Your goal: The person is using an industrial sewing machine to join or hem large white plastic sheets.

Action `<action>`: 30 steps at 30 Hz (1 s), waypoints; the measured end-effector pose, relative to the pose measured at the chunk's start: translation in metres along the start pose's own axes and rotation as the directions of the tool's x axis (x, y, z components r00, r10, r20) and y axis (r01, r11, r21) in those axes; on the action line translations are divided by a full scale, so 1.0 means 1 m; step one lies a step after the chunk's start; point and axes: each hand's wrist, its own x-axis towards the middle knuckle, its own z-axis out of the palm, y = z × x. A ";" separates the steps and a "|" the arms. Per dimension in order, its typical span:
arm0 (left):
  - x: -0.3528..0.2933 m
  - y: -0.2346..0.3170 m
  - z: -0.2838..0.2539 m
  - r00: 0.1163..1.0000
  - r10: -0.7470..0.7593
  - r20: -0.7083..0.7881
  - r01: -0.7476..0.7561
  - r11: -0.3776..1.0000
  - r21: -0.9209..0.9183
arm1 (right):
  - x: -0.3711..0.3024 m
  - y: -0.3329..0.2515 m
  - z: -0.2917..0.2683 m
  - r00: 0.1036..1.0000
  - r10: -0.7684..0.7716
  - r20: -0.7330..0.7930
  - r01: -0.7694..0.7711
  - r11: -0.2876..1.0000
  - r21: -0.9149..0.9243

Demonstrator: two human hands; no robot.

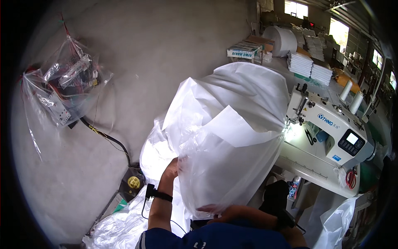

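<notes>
Clear plastic bag [68,79] of wiring at 10 o'clock; toward 7 o'clock, the person's left hand [172,168] meets the near-left side of billowing white sheeting [244,103], fingers veiled by its translucent layer, so whether they grip cannot be told. The sheeting fills the centre, gathered toward the lit needle area of a white sewing machine [331,120] at 3 o'clock. Right hand [224,213], near 6 o'clock, lies at the sheeting's lower edge, fingers partly hidden, their closure unclear.
</notes>
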 end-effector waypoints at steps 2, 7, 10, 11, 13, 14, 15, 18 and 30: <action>0.016 0.042 0.041 0.968 0.112 -0.226 -0.161 0.965 -0.208 | -0.006 -0.001 -0.011 0.995 0.060 0.079 -0.052 0.993 -0.102; -0.033 0.192 -0.137 0.495 0.688 -0.531 -0.432 0.725 0.536 | -0.024 0.042 0.015 0.971 0.213 0.107 -0.232 0.947 0.223; -0.058 0.273 -0.136 0.221 0.936 -0.275 0.342 0.190 0.920 | -0.038 0.025 0.001 0.902 0.431 0.023 -0.428 0.888 0.166; -0.059 0.292 -0.128 0.221 0.914 -0.342 0.538 0.178 0.824 | -0.043 0.017 -0.003 0.681 0.719 0.140 -0.693 0.571 0.441; -0.060 0.323 -0.131 0.276 0.909 -0.311 0.602 0.089 0.794 | -0.076 0.055 0.015 0.832 0.555 -0.004 -0.540 0.811 0.226; -0.070 0.331 -0.163 0.299 0.915 -0.270 0.631 0.022 0.775 | -0.089 0.067 0.023 0.946 0.318 -0.064 -0.321 0.946 -0.047; -0.072 0.339 -0.168 0.352 0.872 -0.341 0.663 0.025 0.748 | -0.101 0.070 0.026 0.946 0.318 -0.061 -0.320 0.946 -0.043; -0.079 0.354 -0.208 0.455 0.871 -0.186 0.519 -0.090 0.850 | -0.113 0.035 0.030 0.921 0.276 -0.275 -0.202 0.942 0.269; -0.181 0.086 0.091 0.888 0.054 0.458 -0.425 0.479 0.768 | -0.004 -0.042 -0.047 0.938 -0.201 -0.282 0.030 0.859 -0.512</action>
